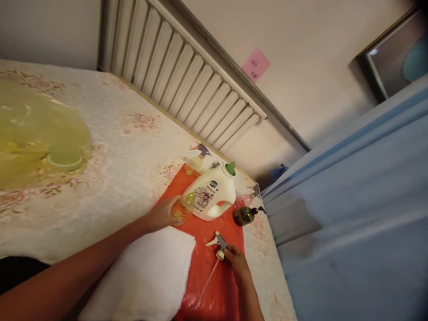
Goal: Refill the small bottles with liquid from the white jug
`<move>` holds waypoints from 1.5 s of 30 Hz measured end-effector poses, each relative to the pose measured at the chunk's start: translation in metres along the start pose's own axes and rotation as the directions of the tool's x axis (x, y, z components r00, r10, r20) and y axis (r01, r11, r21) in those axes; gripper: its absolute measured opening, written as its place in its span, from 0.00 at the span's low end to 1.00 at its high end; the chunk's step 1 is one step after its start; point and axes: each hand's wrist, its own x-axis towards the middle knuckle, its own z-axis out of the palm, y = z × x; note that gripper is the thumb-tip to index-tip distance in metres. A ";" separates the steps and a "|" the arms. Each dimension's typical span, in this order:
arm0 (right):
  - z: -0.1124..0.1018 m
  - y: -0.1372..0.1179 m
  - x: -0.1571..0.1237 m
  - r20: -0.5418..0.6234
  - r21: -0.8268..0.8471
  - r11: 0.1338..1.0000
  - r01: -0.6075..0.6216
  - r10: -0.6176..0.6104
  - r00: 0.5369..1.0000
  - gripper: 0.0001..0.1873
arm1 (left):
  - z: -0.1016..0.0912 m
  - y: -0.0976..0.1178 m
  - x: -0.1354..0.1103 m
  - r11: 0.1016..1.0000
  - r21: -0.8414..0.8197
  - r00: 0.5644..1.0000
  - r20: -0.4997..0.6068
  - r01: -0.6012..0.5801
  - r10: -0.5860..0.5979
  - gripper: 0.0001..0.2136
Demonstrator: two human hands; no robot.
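Observation:
My left hand is wrapped round a small clear bottle with an uncapped neck and yellowish contents. In my right hand is a grey and cream trigger sprayer head, its thin dip tube hanging down. Sprayer and bottle are apart. Just beyond the left hand stands a large white jug with a green spout and a handle. Under these lies a red plastic sheet. A white cloth lies in front of my left forearm, partly over the sheet.
Behind the jug is a clear spray bottle. To its right are a pink spray bottle and a dark green pump bottle. A yellow translucent container sits at left on the floral tablecloth. A radiator and blue curtain border the table.

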 end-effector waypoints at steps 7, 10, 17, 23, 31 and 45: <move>-0.017 -0.009 -0.003 -0.178 -0.228 0.969 0.092 -0.134 0.975 0.11 | 0.001 -0.001 -0.001 0.994 0.104 0.999 0.045 -0.016 0.012 0.37; -0.016 -0.018 -0.004 -0.128 -0.255 0.958 0.132 -0.168 0.977 0.13 | 0.001 0.001 -0.002 0.992 0.122 0.999 0.045 -0.022 0.016 0.37; -0.004 -0.046 0.009 -0.016 -0.242 0.923 0.301 -0.314 0.949 0.21 | 0.001 0.003 -0.005 0.988 0.154 1.000 0.021 -0.003 0.000 0.42; 0.011 -0.079 0.040 -0.106 -0.168 0.919 0.356 -0.376 0.921 0.29 | 0.005 -0.004 -0.006 0.983 0.184 0.999 0.043 -0.025 0.017 0.41; 0.047 -0.113 0.070 -0.065 -0.064 0.907 0.417 -0.420 0.905 0.20 | 0.008 -0.011 -0.008 0.990 0.123 0.998 0.021 -0.062 0.060 0.41; 0.078 -0.111 0.098 -0.128 0.036 0.936 0.350 -0.343 0.930 0.07 | 0.012 -0.016 -0.009 0.988 0.136 0.997 0.013 -0.076 0.075 0.40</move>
